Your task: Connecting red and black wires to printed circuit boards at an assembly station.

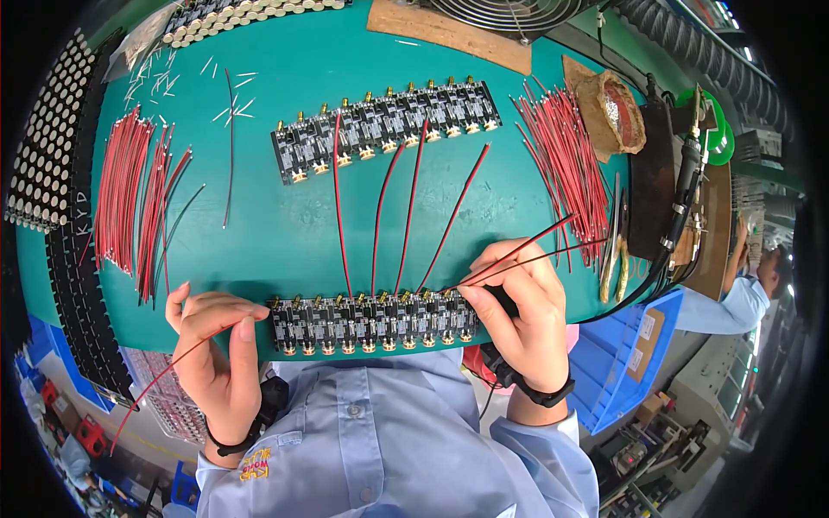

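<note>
Near the table's front edge lies a strip of joined black circuit boards [371, 328] with gold connectors along its sides. Several red-and-black wires stick out from its far side, pointing away from me. At the strip's right end, my right hand [527, 315] pinches a red-and-black wire pair [527, 246] between thumb and fingertips, its near end close to the board. My left hand [216, 350] is closed on a thin red wire [155, 380] that trails down to the left; its fingertips are next to the strip's left end.
Another circuit board strip [389, 129] lies farther back. Bundles of red wires rest at left [129, 194] and right [566, 164]. Beyond the right bundle are tweezers [612, 242], a soldering iron [684, 186] and a brown dish [620, 112]. A blue bin [626, 363] stands at right.
</note>
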`<action>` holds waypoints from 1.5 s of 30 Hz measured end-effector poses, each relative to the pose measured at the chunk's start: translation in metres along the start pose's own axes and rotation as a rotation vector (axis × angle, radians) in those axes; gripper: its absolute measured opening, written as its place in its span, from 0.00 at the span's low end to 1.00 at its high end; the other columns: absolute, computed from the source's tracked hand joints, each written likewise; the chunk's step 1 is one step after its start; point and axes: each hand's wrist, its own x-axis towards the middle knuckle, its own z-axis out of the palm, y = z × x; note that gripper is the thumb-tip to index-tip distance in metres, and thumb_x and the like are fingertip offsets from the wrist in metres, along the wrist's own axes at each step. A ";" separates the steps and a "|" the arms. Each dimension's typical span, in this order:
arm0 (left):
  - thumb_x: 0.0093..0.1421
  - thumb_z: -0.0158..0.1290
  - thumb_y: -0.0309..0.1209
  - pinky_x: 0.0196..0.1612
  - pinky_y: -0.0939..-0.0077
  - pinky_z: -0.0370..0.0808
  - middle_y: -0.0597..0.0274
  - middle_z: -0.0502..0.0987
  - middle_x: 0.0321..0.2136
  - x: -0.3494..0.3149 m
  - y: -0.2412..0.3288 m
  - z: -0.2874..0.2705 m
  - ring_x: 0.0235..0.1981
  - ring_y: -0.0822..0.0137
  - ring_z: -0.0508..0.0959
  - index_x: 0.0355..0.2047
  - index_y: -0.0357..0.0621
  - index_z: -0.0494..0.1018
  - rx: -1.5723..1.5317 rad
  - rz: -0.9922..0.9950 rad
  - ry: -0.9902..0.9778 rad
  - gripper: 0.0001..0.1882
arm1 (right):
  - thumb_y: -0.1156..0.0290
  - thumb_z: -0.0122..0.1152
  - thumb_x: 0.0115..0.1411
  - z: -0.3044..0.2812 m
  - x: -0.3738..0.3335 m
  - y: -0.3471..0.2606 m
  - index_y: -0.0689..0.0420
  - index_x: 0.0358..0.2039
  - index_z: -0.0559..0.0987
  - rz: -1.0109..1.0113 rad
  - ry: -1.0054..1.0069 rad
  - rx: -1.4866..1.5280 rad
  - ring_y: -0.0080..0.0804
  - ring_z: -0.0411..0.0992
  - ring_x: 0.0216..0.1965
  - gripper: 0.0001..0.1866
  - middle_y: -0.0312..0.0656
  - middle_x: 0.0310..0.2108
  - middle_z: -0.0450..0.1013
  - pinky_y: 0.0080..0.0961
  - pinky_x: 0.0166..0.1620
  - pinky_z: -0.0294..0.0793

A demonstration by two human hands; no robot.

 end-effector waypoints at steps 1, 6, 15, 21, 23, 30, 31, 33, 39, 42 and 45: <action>0.58 0.51 0.20 0.62 0.60 0.49 0.66 0.79 0.28 0.001 0.000 0.001 0.33 0.70 0.76 0.33 0.43 0.71 -0.011 0.002 0.007 0.05 | 0.77 0.67 0.48 0.000 0.000 0.000 0.59 0.28 0.76 -0.005 0.001 -0.011 0.37 0.69 0.32 0.08 0.40 0.32 0.71 0.29 0.36 0.69; 0.58 0.51 0.20 0.62 0.60 0.48 0.65 0.80 0.29 0.002 0.000 0.002 0.32 0.70 0.76 0.33 0.43 0.70 -0.013 0.022 -0.001 0.05 | 0.77 0.67 0.47 0.003 0.001 0.001 0.59 0.27 0.77 -0.037 0.018 -0.036 0.37 0.69 0.32 0.07 0.39 0.32 0.71 0.29 0.35 0.69; 0.58 0.52 0.20 0.62 0.60 0.49 0.65 0.80 0.29 0.000 0.002 0.006 0.32 0.70 0.76 0.33 0.43 0.70 0.007 0.042 -0.005 0.05 | 0.77 0.68 0.47 0.005 0.000 0.002 0.59 0.27 0.77 -0.060 0.050 -0.058 0.37 0.70 0.33 0.08 0.39 0.32 0.71 0.30 0.36 0.69; 0.57 0.52 0.19 0.62 0.60 0.50 0.65 0.80 0.29 0.000 0.005 0.010 0.32 0.70 0.77 0.34 0.43 0.70 0.034 0.054 -0.005 0.06 | 0.77 0.69 0.46 0.006 -0.001 0.004 0.59 0.27 0.77 -0.070 0.066 -0.046 0.36 0.70 0.32 0.08 0.39 0.32 0.71 0.29 0.35 0.69; 0.57 0.52 0.19 0.62 0.60 0.50 0.65 0.80 0.29 0.001 0.005 0.010 0.32 0.70 0.77 0.34 0.43 0.71 0.040 0.059 -0.009 0.06 | 0.77 0.69 0.46 0.006 0.000 0.005 0.59 0.27 0.77 -0.070 0.069 -0.049 0.36 0.70 0.32 0.08 0.39 0.32 0.71 0.29 0.35 0.69; 0.56 0.52 0.19 0.62 0.60 0.50 0.65 0.80 0.29 0.001 0.008 0.012 0.32 0.70 0.77 0.33 0.44 0.71 0.039 0.054 -0.003 0.06 | 0.77 0.69 0.46 0.007 -0.001 0.008 0.58 0.27 0.78 -0.128 0.092 -0.050 0.35 0.70 0.31 0.08 0.38 0.31 0.71 0.29 0.33 0.68; 0.56 0.52 0.19 0.62 0.60 0.50 0.65 0.80 0.29 0.001 0.008 0.012 0.32 0.70 0.77 0.33 0.44 0.71 0.046 0.052 -0.002 0.06 | 0.77 0.69 0.46 0.008 -0.001 0.009 0.58 0.27 0.78 -0.129 0.091 -0.043 0.35 0.70 0.31 0.08 0.38 0.31 0.71 0.29 0.33 0.68; 0.56 0.53 0.19 0.61 0.60 0.51 0.64 0.80 0.30 -0.001 0.009 0.011 0.33 0.70 0.77 0.33 0.44 0.72 0.074 0.063 -0.007 0.06 | 0.77 0.69 0.45 0.010 -0.001 0.010 0.58 0.27 0.77 -0.153 0.086 -0.049 0.35 0.70 0.31 0.08 0.38 0.31 0.71 0.29 0.33 0.68; 0.55 0.54 0.19 0.59 0.61 0.53 0.66 0.80 0.30 0.009 0.014 0.010 0.33 0.70 0.77 0.33 0.44 0.74 0.036 0.044 -0.080 0.06 | 0.78 0.69 0.44 0.010 -0.004 0.006 0.58 0.27 0.77 -0.155 0.115 -0.036 0.36 0.69 0.31 0.09 0.38 0.32 0.71 0.29 0.32 0.67; 0.55 0.56 0.20 0.57 0.62 0.54 0.68 0.80 0.31 0.014 0.013 0.010 0.33 0.71 0.77 0.32 0.44 0.75 -0.030 0.033 -0.135 0.06 | 0.82 0.67 0.44 0.007 -0.004 0.000 0.62 0.28 0.76 -0.071 0.091 -0.110 0.39 0.70 0.34 0.10 0.44 0.32 0.71 0.29 0.37 0.68; 0.54 0.57 0.20 0.57 0.62 0.55 0.69 0.80 0.30 0.019 0.016 0.010 0.33 0.71 0.77 0.32 0.45 0.76 0.028 0.037 -0.150 0.06 | 0.82 0.67 0.44 0.010 -0.004 -0.001 0.63 0.30 0.74 -0.050 0.104 -0.090 0.39 0.70 0.34 0.12 0.44 0.31 0.71 0.28 0.38 0.67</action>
